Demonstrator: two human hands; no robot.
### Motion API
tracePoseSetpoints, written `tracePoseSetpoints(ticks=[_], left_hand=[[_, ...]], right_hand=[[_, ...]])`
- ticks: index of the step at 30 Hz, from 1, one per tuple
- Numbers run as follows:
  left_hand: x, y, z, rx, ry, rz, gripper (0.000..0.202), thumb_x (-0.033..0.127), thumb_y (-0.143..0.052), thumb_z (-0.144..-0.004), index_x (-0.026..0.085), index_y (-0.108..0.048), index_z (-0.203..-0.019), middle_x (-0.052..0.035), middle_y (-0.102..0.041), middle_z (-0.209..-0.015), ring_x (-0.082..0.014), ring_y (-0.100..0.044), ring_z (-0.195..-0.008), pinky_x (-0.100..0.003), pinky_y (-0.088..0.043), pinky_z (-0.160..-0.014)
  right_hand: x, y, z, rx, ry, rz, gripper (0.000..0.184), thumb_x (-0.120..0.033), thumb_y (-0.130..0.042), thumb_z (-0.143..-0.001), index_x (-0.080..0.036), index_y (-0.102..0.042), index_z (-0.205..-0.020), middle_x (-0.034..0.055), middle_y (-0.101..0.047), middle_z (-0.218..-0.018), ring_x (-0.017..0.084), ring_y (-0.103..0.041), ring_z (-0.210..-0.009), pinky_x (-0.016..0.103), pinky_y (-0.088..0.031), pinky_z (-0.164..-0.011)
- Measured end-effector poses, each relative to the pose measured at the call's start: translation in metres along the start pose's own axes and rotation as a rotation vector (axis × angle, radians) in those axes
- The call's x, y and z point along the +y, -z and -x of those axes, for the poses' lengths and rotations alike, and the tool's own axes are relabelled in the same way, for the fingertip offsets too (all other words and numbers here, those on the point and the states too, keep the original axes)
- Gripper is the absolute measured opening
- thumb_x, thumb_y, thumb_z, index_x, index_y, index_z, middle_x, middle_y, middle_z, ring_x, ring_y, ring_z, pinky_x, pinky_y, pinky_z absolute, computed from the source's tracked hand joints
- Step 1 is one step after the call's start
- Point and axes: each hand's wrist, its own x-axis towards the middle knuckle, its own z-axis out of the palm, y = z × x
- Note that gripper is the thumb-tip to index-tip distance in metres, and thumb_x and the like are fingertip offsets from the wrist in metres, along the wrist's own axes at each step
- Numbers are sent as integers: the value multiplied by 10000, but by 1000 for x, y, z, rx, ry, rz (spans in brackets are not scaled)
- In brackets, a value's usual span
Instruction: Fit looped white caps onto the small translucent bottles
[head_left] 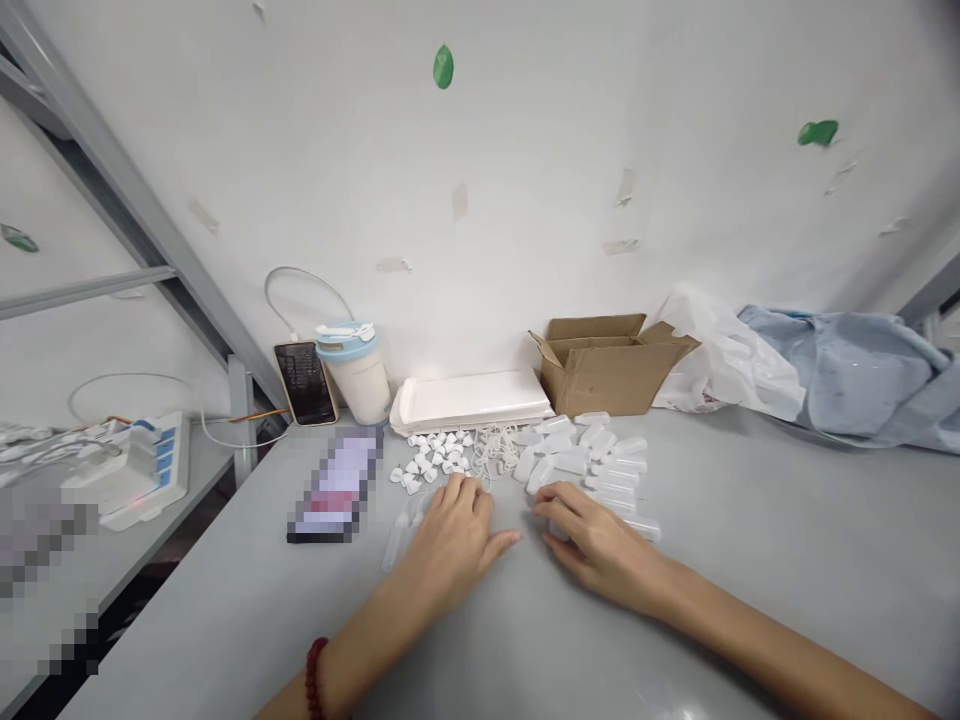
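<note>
My left hand [461,530] is palm down on the grey table, its fingertips at the front of the white caps [435,458] and the thin white cords [496,452]. Its thumb is stretched out to the right, and nothing shows in its grasp. Beside its wrist lie a few clear slender pieces [395,540], partly covered by the hand. My right hand [589,540] curls at the near left edge of a pile of clear plastic tubes [615,470]. A translucent tube, mostly hidden, shows between its fingers and thumb.
Behind the small parts lie a stack of white flat packets [472,397] and an open cardboard box [611,375]. A lidded cup [360,380], an upright phone [306,382] and a flat, blurred-out device [337,485] are left. A white plastic bag [735,360] and blue cloth [862,375] are right.
</note>
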Motion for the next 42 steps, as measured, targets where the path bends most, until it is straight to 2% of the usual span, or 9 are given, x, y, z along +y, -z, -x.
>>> tracePoseSetpoints(ticks=[3, 5, 9, 14, 25, 30, 33, 37, 42], left_hand=[[-2, 0, -3, -23, 11, 1, 202, 222, -397, -908, 125, -574, -907, -105, -552, -935, -260, -450, -941, -393, -405, -801], [-3, 0, -5, -40, 26, 25, 207, 69, -365, -865, 130, -562, -876, -95, -555, -908, -242, -454, -917, -374, -410, -794], [-3, 1, -5, -46, 71, 105, 251, -23, -356, -775, 141, -532, -847, -82, -566, -873, -231, -459, -889, -358, -416, -770], [-1, 1, -4, -9, 92, 124, 229, 40, -355, -807, 145, -532, -905, -87, -567, -892, -241, -460, -894, -390, -413, -780], [1, -2, -1, 70, 26, 46, 185, 172, -415, -877, 139, -575, -964, -118, -526, -1062, -274, -429, -1024, -417, -415, -837], [7, -8, 2, 22, 31, -17, 423, 432, -411, -891, 91, -550, -1100, -161, -545, -1108, -327, -416, -1086, -479, -369, -880], [10, -10, 4, 14, 41, 16, 525, 497, -403, -875, 74, -519, -1162, -183, -519, -1166, -343, -397, -1118, -496, -354, -889], [6, 4, 4, 50, 94, 316, 498, 483, -451, -853, 116, -521, -1184, -151, -477, -1239, -307, -373, -1162, -475, -324, -961], [-11, 32, 2, 19, 273, 1133, 417, 458, -452, -858, 164, -607, -1109, -109, -534, -1239, -254, -458, -1135, -395, -399, -913]], right_hand=[[-4, 1, 1, -29, 13, -16, 323, -33, -427, -772, -159, -519, -1055, 135, -518, -1094, 198, -578, -928, 350, -531, -770], [-5, 2, 2, -51, 25, -14, 367, -13, -411, -750, -164, -511, -1069, 140, -510, -1127, 204, -582, -950, 355, -532, -776], [-5, 3, 3, -78, 28, 12, 385, 0, -368, -775, -162, -504, -1097, 152, -483, -1203, 214, -567, -1032, 356, -518, -826], [-4, 3, 2, -20, 13, 48, 296, -77, -347, -868, -156, -512, -1101, 164, -514, -1169, 217, -596, -993, 351, -536, -793], [-2, 0, 0, 32, -7, 222, 247, -102, -370, -872, -162, -543, -1037, 123, -610, -939, 233, -590, -816, 400, -498, -694], [1, -3, 0, 45, 46, 272, 251, -84, -338, -891, -154, -561, -983, 101, -630, -870, 226, -584, -803, 407, -441, -743], [2, -4, 0, 31, 46, 289, 247, -65, -349, -879, -153, -561, -969, 95, -629, -877, 218, -580, -789, 408, -432, -749], [3, -5, 1, 41, 26, 278, 275, -39, -339, -867, -143, -535, -1028, 107, -626, -920, 228, -575, -830, 425, -439, -762], [5, -5, 2, 93, -25, 196, 309, -52, -342, -870, -158, -461, -1135, 119, -611, -1013, 239, -569, -915, 419, -488, -761]])
